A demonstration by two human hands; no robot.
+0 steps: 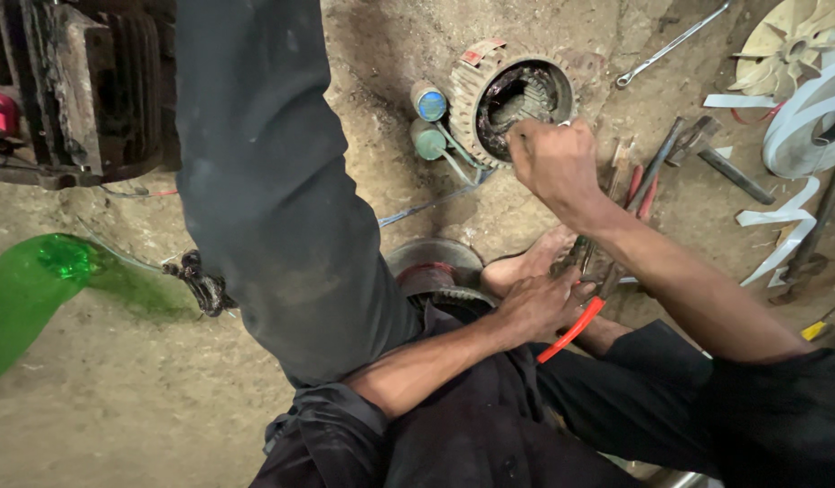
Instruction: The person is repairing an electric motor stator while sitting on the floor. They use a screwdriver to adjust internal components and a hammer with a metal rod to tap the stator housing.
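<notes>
1. Where the head view looks down at the dirt floor (pixel 101 425), a motor housing (pixel 517 99) is seen lying on its side with its open end turned up toward the camera.
2. The right hand (pixel 555 158) is set at the housing's lower right rim, with its fingers curled together over the edge; what is pinched under them cannot be told.
3. The left hand (pixel 544 303) is closed around pliers (pixel 580 321) with red handles, held low beside a bare foot (pixel 526 264) and well apart from the housing.
4. Judged from how things lie, the work is taken to be partway through: the end cover is already off and the inside laid bare, while dark windings are still seen within the bore.
5. As a container, the housing holds only those windings and grime; two small cylinders (pixel 428 119), one blue-capped and one green, are wired to its left side.
6. A round part (pixel 433 267) with a red band is seen on the floor by the foot, partly hidden by a dark trouser leg (pixel 273 181).
7. Loose tools (pixel 698 149), a spanner (pixel 670 43) and a pale fan (pixel 788 41) are scattered at the right, none of them touched.
</notes>
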